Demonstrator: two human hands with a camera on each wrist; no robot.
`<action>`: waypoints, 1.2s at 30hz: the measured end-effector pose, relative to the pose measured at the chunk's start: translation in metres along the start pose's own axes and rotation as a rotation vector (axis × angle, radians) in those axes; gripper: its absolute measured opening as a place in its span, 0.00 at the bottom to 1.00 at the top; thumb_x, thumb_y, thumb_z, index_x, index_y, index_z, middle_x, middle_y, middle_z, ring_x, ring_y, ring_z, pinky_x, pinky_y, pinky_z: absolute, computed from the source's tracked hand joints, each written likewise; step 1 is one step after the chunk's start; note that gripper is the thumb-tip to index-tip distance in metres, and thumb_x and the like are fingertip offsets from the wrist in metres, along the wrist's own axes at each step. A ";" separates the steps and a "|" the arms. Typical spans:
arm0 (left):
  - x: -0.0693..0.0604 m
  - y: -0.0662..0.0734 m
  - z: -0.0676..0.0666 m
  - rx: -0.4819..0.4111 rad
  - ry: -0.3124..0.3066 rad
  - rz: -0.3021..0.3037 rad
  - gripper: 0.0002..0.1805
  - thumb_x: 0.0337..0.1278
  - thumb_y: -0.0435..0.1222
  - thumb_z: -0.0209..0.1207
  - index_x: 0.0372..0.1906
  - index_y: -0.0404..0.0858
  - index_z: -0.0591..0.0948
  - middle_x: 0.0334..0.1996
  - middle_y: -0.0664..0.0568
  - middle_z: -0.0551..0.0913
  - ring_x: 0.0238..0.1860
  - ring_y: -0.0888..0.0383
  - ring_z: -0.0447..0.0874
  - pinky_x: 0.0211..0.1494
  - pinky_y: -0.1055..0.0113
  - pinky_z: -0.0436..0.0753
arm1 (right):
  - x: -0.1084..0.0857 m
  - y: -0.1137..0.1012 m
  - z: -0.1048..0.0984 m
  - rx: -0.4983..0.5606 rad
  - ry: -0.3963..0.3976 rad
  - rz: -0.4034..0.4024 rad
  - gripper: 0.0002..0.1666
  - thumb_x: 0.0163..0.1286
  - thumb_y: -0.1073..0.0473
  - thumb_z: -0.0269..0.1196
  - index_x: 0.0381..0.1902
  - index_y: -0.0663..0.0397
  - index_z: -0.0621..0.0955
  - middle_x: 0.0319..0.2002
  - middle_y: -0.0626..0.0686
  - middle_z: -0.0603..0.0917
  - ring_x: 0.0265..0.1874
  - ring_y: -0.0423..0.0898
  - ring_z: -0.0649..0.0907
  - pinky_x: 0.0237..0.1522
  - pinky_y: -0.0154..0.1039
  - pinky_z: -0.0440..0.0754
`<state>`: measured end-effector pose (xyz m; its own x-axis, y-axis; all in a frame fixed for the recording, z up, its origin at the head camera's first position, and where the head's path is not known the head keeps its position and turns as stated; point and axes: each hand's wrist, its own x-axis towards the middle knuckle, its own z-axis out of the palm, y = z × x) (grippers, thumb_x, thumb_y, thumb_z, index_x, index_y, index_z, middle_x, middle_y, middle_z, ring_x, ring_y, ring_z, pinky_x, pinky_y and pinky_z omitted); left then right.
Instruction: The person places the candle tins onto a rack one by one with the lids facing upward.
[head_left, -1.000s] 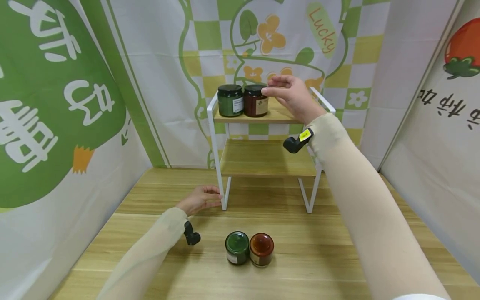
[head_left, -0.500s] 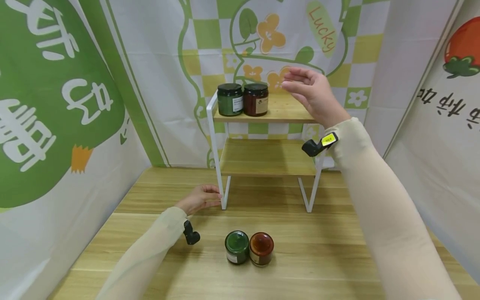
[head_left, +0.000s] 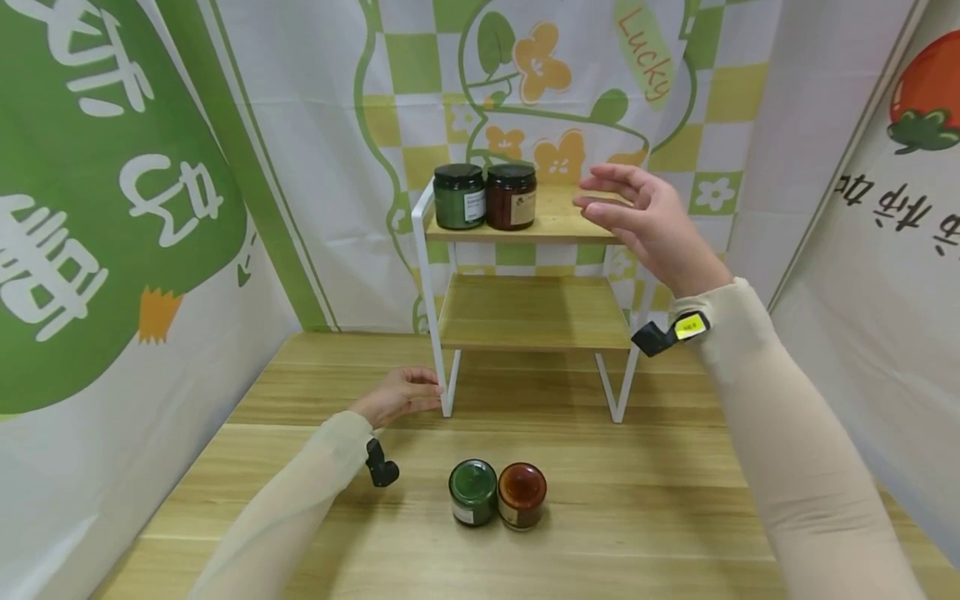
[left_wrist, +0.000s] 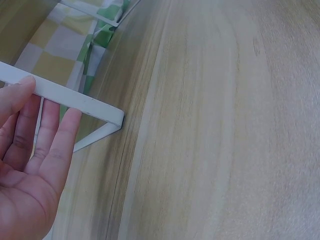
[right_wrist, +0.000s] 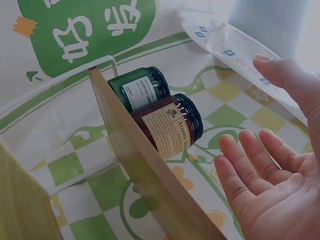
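A two-tier shelf rack with wooden boards and a white frame stands on the table. My left hand holds its front left leg near the foot, thumb on one side and fingers on the other. On the top board a green scented candle jar and a dark red candle jar stand side by side, both with black lids and labels. My right hand, fingers loosely bent and holding nothing, hovers at the right end of that board, apart from the red jar.
In front of the rack, a second green jar and an amber-red jar stand close together on the wooden table, glassy bases up. Printed cloth walls enclose the back and both sides.
My right hand has drawn away from the red jar on the top board, rightwards and then lower, towards me. The left hand stays at the rack's leg, and the jars have not moved.
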<state>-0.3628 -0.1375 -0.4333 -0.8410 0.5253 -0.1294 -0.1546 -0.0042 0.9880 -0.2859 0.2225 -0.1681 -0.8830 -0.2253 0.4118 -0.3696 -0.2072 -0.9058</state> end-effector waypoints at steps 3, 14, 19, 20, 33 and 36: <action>0.000 0.000 0.000 -0.003 0.003 -0.001 0.06 0.65 0.24 0.53 0.40 0.37 0.76 0.38 0.51 0.79 0.48 0.51 0.82 0.57 0.62 0.84 | -0.010 0.007 -0.001 -0.030 -0.029 -0.015 0.32 0.65 0.70 0.63 0.65 0.63 0.66 0.57 0.57 0.74 0.55 0.48 0.79 0.57 0.32 0.81; 0.000 0.000 -0.001 0.003 0.004 0.000 0.05 0.65 0.24 0.54 0.40 0.36 0.75 0.38 0.51 0.79 0.47 0.52 0.82 0.59 0.60 0.83 | -0.050 0.045 -0.010 0.005 -0.096 -0.089 0.26 0.67 0.74 0.59 0.62 0.63 0.68 0.53 0.53 0.78 0.53 0.46 0.81 0.59 0.34 0.81; -0.001 0.000 -0.001 0.022 0.001 0.002 0.05 0.65 0.25 0.55 0.41 0.36 0.75 0.38 0.51 0.79 0.50 0.50 0.82 0.61 0.58 0.82 | -0.067 0.063 -0.013 0.039 -0.123 -0.118 0.24 0.68 0.74 0.57 0.61 0.61 0.70 0.53 0.52 0.79 0.55 0.47 0.81 0.62 0.37 0.79; -0.001 0.000 -0.001 0.025 0.001 0.002 0.05 0.65 0.25 0.55 0.41 0.36 0.75 0.38 0.51 0.79 0.50 0.49 0.82 0.61 0.58 0.82 | -0.069 0.067 -0.014 0.042 -0.129 -0.120 0.24 0.68 0.74 0.57 0.61 0.61 0.70 0.53 0.53 0.79 0.55 0.47 0.81 0.62 0.37 0.79; -0.003 0.002 0.002 0.022 0.009 0.002 0.05 0.65 0.24 0.55 0.41 0.36 0.76 0.41 0.47 0.79 0.51 0.47 0.82 0.61 0.57 0.82 | -0.099 0.131 -0.011 0.091 -0.330 -0.148 0.25 0.66 0.74 0.59 0.61 0.62 0.71 0.55 0.52 0.80 0.56 0.46 0.81 0.61 0.37 0.80; -0.003 0.002 0.002 0.023 0.006 0.006 0.05 0.65 0.24 0.54 0.40 0.36 0.76 0.39 0.49 0.79 0.50 0.48 0.82 0.62 0.56 0.81 | -0.108 0.141 -0.009 0.030 -0.324 -0.082 0.25 0.67 0.72 0.60 0.61 0.61 0.71 0.55 0.50 0.80 0.56 0.44 0.81 0.60 0.35 0.80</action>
<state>-0.3595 -0.1375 -0.4312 -0.8449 0.5203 -0.1244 -0.1381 0.0125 0.9903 -0.2457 0.2258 -0.3413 -0.7107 -0.4969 0.4979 -0.4228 -0.2639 -0.8669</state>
